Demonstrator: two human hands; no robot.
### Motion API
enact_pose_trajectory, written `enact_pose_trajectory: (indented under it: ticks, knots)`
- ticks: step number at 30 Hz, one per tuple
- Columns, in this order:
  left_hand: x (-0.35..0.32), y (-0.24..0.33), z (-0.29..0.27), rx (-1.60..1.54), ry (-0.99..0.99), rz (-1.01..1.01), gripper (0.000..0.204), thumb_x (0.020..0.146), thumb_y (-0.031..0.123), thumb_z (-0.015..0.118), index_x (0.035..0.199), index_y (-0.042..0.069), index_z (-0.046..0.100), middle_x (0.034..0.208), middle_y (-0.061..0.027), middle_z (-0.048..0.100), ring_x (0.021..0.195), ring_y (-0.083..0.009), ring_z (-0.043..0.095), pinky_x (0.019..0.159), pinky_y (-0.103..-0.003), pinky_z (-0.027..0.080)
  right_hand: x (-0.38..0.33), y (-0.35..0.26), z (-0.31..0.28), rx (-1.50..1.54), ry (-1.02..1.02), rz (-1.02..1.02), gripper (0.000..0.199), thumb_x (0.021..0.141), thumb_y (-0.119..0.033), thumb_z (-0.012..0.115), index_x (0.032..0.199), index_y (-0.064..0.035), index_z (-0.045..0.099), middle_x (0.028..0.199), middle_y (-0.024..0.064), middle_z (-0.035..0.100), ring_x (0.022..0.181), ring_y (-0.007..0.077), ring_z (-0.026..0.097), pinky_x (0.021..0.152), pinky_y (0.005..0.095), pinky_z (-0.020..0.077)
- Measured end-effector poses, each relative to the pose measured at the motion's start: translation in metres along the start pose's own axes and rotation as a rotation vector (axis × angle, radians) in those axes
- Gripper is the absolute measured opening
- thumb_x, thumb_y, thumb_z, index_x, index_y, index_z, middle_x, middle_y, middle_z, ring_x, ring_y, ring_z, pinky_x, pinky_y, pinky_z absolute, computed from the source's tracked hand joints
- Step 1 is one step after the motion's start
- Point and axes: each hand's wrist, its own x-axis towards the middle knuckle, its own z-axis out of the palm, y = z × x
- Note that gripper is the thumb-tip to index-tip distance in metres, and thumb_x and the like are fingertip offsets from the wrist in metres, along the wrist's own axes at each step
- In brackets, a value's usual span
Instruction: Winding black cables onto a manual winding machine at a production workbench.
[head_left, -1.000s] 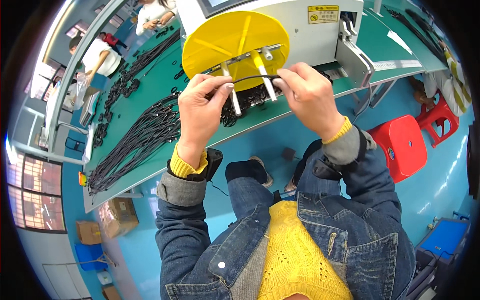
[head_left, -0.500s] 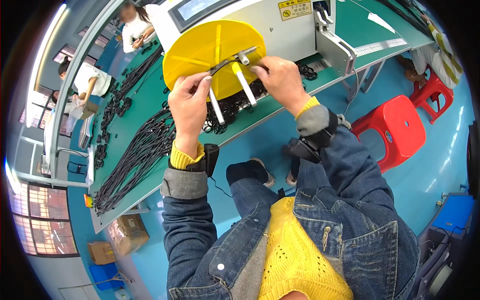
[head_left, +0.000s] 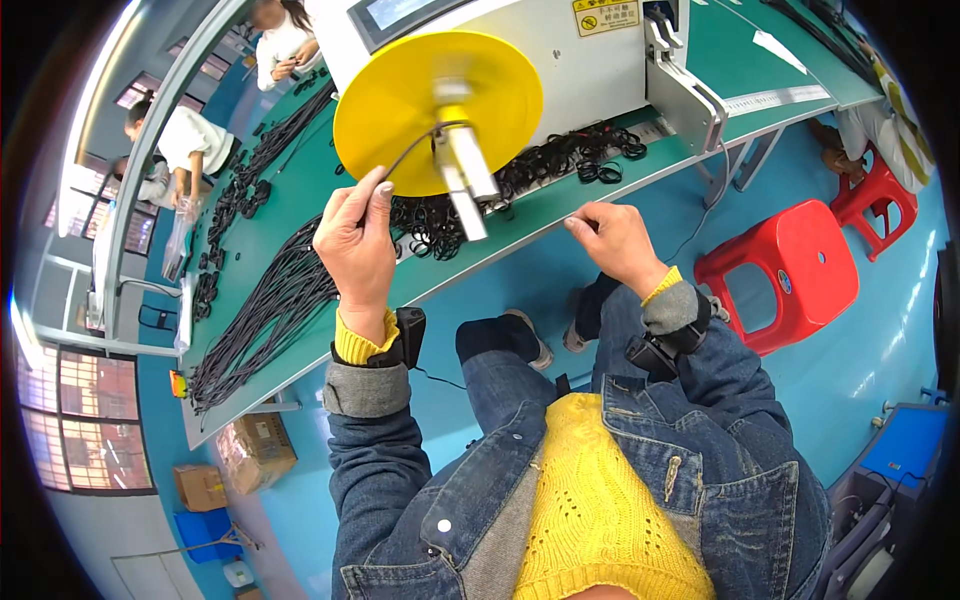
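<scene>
My left hand (head_left: 358, 245) is closed, pinching a black cable (head_left: 408, 154) between thumb and fingertips in front of the disc's lower left edge. The cable runs up to the silvery posts (head_left: 470, 165) that stick out of a yellow round disc (head_left: 385, 95). Disc and posts are smeared by rotation. The disc sits on the front of a white machine (head_left: 545, 75). Off to the right, my right hand (head_left: 622, 240) is held just in front of the table edge, apart from the disc, fingers curled and nothing visible in them.
Coiled black cables (head_left: 560, 160) lie beneath and right of the disc on the green table (head_left: 290, 365). A long bundle of straight cables (head_left: 265, 335) spreads at left. Red stools (head_left: 790, 270) stand at right. Other people work at far left and far right.
The disc has begun to spin, and its posts have shifted and blurred. My right hand has let go at the disc and moved down and right. My left hand has dropped slightly, still pinching the cable.
</scene>
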Motion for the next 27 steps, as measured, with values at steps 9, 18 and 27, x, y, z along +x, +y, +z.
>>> enact_pose_trajectory:
  ticks: [9,18,27]
  knots:
    - [-0.009,0.022,-0.008,0.067,-0.06,-0.012,0.018,0.08,0.005,0.064,0.097,0.0,0.065,0.064,-0.0036,0.05,0.054,-0.0098,0.044,0.049,-0.022,0.036,-0.007,-0.001,0.0,0.012,-0.085,0.02,0.016,0.078,-0.015,0.062,0.075,0.001,0.062,0.062,0.0143,0.059,0.054,0.0255,0.058,0.051,0.0318,0.0447]
    - [-0.023,0.021,0.0,0.033,-0.077,-0.016,0.02,0.082,0.006,0.061,0.101,0.0,0.063,0.062,-0.0052,0.047,0.052,-0.01,0.043,0.047,-0.023,0.035,-0.011,-0.001,0.006,0.003,-0.115,0.036,0.016,0.078,-0.014,0.062,0.076,0.0017,0.062,0.061,0.0143,0.058,0.052,0.0235,0.056,0.05,0.0315,0.0434]
    - [-0.012,0.054,0.024,0.288,-0.124,0.214,0.027,0.083,0.008,0.057,0.109,0.0,0.058,0.078,-0.0125,0.056,0.055,-0.0231,0.054,0.053,-0.031,0.045,0.016,-0.051,-0.01,0.141,0.097,-0.164,0.014,0.076,-0.013,0.065,0.076,0.0002,0.062,0.062,0.0115,0.058,0.052,0.0192,0.055,0.049,0.0282,0.0431]
